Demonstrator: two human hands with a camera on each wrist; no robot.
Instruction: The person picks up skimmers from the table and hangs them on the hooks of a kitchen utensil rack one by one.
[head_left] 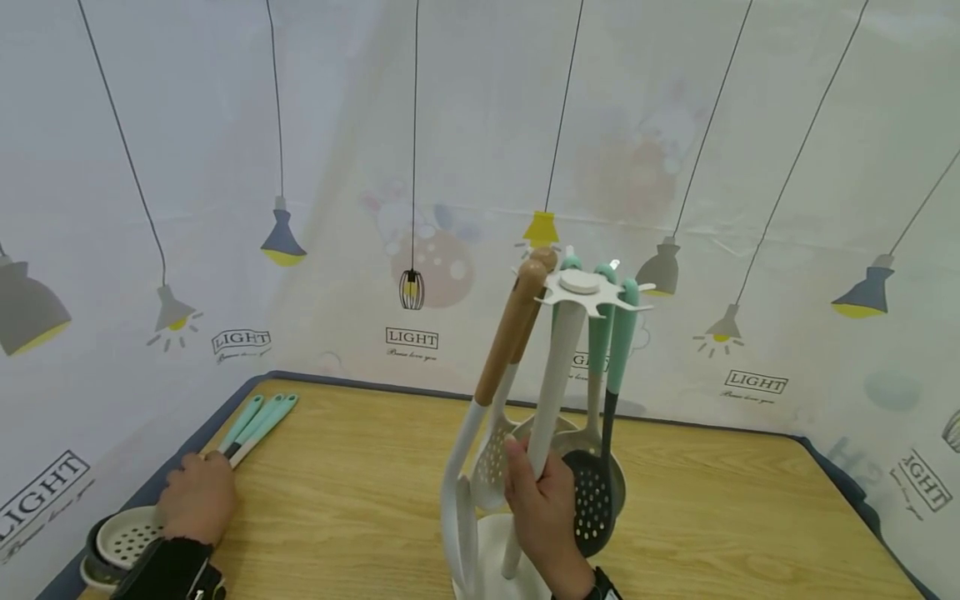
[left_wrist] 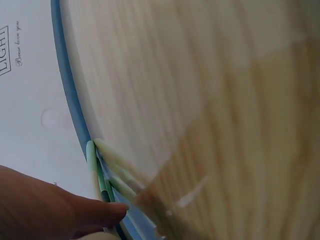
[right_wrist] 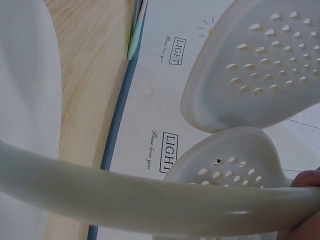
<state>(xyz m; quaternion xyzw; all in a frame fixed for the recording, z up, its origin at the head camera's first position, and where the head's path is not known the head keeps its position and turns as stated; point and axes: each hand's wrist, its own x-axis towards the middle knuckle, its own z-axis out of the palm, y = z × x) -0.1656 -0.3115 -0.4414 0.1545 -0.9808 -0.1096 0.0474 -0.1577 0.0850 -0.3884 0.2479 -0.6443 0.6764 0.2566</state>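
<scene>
At the table's left side my left hand (head_left: pixel 198 496) pinches the shafts of several kitchen utensils lying together, their mint handles (head_left: pixel 258 421) pointing away. Their heads, one a cream skimmer (head_left: pixel 129 535) above a dark one, lie stacked near the wrist. My thumb (left_wrist: pixel 107 212) lies against the handles in the left wrist view. My right hand (head_left: pixel 551 508) grips the white pole (head_left: pixel 558 375) of a utensil stand, which leans slightly. Wood-handled utensils (head_left: pixel 506 350) and mint-handled ones hang from its top, including a black skimmer (head_left: pixel 592 504). Two perforated heads (right_wrist: pixel 280 55) show in the right wrist view.
The stand's round white base (head_left: pixel 487 558) is partly cut off at the bottom. The wooden table (head_left: pixel 337 475) has a dark blue edge (head_left: pixel 375 384) along the back and sides. A printed cloth (head_left: pixel 480 125) with lamp drawings hangs behind it.
</scene>
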